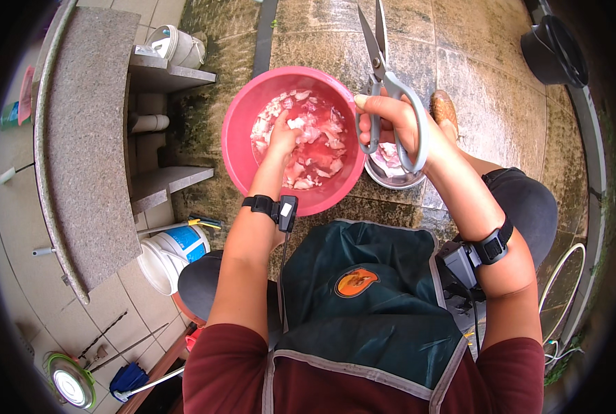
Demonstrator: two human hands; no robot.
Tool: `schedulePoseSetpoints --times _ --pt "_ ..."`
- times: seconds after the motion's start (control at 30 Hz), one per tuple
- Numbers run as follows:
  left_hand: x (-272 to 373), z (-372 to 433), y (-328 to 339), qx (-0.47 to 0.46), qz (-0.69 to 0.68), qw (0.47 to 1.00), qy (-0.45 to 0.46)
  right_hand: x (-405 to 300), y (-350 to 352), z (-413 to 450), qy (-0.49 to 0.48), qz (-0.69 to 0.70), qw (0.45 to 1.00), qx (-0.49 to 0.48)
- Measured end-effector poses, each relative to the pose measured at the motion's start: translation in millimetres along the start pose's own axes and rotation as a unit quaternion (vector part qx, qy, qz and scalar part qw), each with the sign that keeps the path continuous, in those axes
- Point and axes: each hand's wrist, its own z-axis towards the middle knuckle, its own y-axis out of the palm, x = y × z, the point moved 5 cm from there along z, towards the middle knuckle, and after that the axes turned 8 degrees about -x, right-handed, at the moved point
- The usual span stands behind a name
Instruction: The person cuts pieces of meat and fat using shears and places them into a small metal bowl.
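A large pink plastic basin [235, 150] stands on the tiled floor in front of me, holding reddish water with many pieces of pale raw meat or fat. My left hand [284, 137] is in the basin, its fingers around a whitish piece [308, 130] at the water. Above the basin's right rim, my right hand [396, 116] holds grey-handled kitchen scissors [377, 59], blades apart and pointing away from me. Below that hand, a metal bowl [397, 181] with pinkish-white pieces [388, 158] sits on the floor, partly hidden by the scissors' handle.
A stone counter [90, 145] with shelves runs along the left. White buckets [186, 49] stand near it, one [157, 264] by my left knee. At the far right are a black bucket [553, 52] and a pale hose [559, 274].
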Motion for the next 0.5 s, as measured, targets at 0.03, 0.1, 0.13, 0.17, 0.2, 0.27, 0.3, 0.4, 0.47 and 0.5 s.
schedulePoseSetpoints --times 0.03,0.1,0.13,0.17,0.2,0.27,0.3,0.4,0.47,0.5 --pt "-8.0 0.9 -7.2 0.030 -0.007 0.999 0.036 -1.4 4.1 1.2 -0.004 -0.007 1.000 -0.014" --pt "-21.3 0.8 -15.9 0.060 -0.014 0.995 0.073 -1.2 7.6 2.7 -0.007 -0.013 1.000 -0.027" --pt "-29.9 -1.4 -17.4 0.071 0.202 0.977 0.005 2.4 6.5 3.3 0.003 -0.008 1.000 -0.020" --pt "-35.2 -3.2 -22.3 0.080 0.264 0.961 -0.018 4.7 6.4 3.6 0.012 -0.003 1.000 -0.014" --pt "-33.8 -6.5 -23.2 0.086 0.327 0.940 -0.041 3.1 7.1 2.5 0.012 -0.004 1.000 -0.013" --pt "-29.5 -13.1 -33.3 0.088 0.288 0.951 -0.073 -2.3 11.9 -0.3 0.000 -0.016 1.000 -0.013" --pt "-23.5 -18.8 -34.2 0.080 0.190 0.975 -0.080 -1.6 9.2 -1.0 0.000 -0.014 1.000 -0.012" --pt "8.0 -42.0 -32.7 0.021 -0.037 0.995 -0.085 -5.5 5.8 -1.7 -0.026 -0.033 0.998 -0.039" --pt "29.5 -59.9 -25.6 -0.069 -0.113 0.986 -0.105 -7.8 8.2 -5.3 -0.031 -0.035 0.998 -0.037" --pt "35.9 -66.9 -26.0 -0.066 -0.110 0.986 -0.102 -9.6 10.4 -7.0 -0.033 -0.040 0.998 -0.036"
